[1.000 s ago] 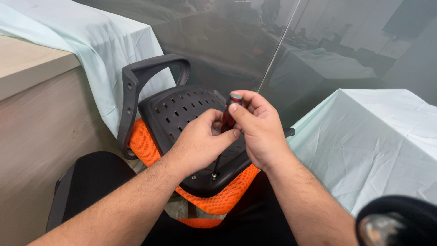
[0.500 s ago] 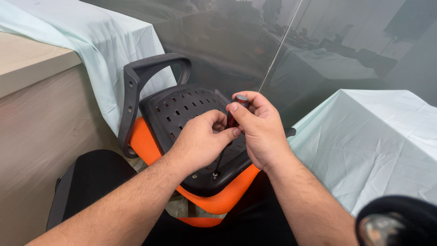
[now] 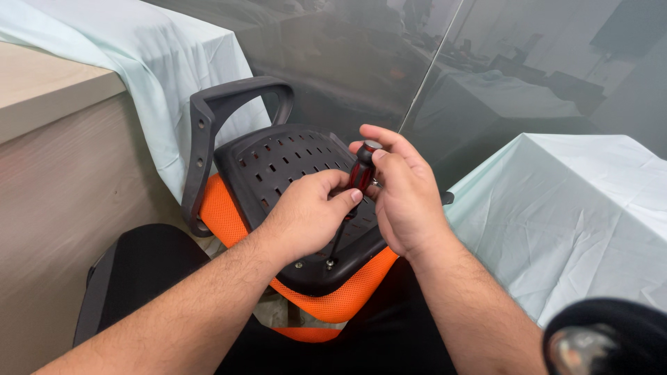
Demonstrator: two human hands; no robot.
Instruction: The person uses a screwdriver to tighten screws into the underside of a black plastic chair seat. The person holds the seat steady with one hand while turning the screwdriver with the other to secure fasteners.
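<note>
We hold the screwdriver [image 3: 360,177] nearly upright over the screw [image 3: 328,263]: right hand [image 3: 406,201] clasps its handle, left hand [image 3: 306,219] pinches lower down.

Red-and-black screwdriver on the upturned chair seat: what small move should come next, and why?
Probably a twist of the red-and-black-handled screwdriver. Its tip sits on a small screw near the front edge of the black perforated plastic seat pan, the right hand wraps the handle, and the left hand steadies the shaft, so it looks seated and ready.
</note>
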